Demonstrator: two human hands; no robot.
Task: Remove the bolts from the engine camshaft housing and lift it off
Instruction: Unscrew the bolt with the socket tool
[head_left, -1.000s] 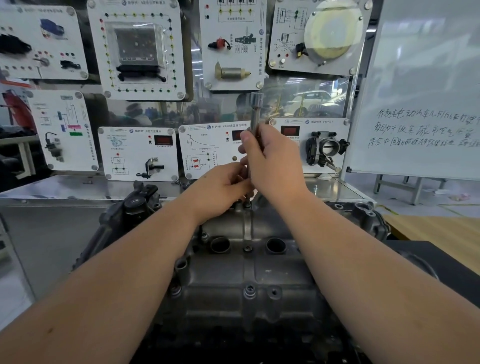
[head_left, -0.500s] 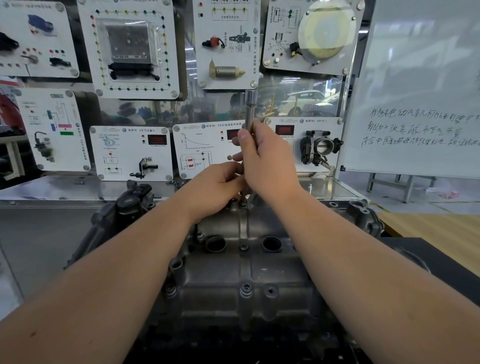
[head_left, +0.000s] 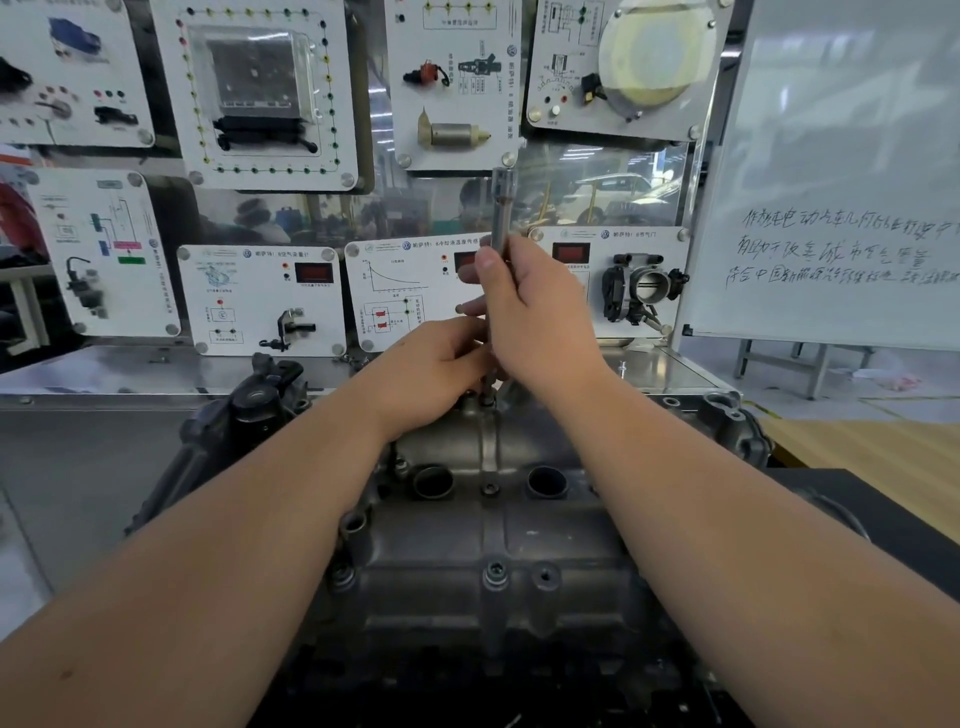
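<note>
Behind the engine, white training panels (head_left: 260, 93) with sensors and gauges cover the wall, and a whiteboard (head_left: 841, 171) with handwriting stands at the right. From the head view, I compare this with the second before: both hands have stayed at the far end of the camshaft housing (head_left: 493, 545), and the long socket extension (head_left: 503, 218) remains upright over the same far bolt (head_left: 487, 400); only the view has drifted slightly. I judge that this bolt is still being spun out, so the bolt removal is only partly done and the lift is some way off.

My right hand (head_left: 540, 317) has its grip wrapped around the extension shaft, thumb up along it. My left hand (head_left: 431, 369) pinches the shaft low down, just above the bolt, steadying it.

The housing is dull grey cast metal, sitting on the engine in the middle of the tabletop, running from the near edge toward the far edge. Two open round wells (head_left: 432, 480) show across its middle. Another bolt (head_left: 495, 571) remains seated near the near end.
</note>
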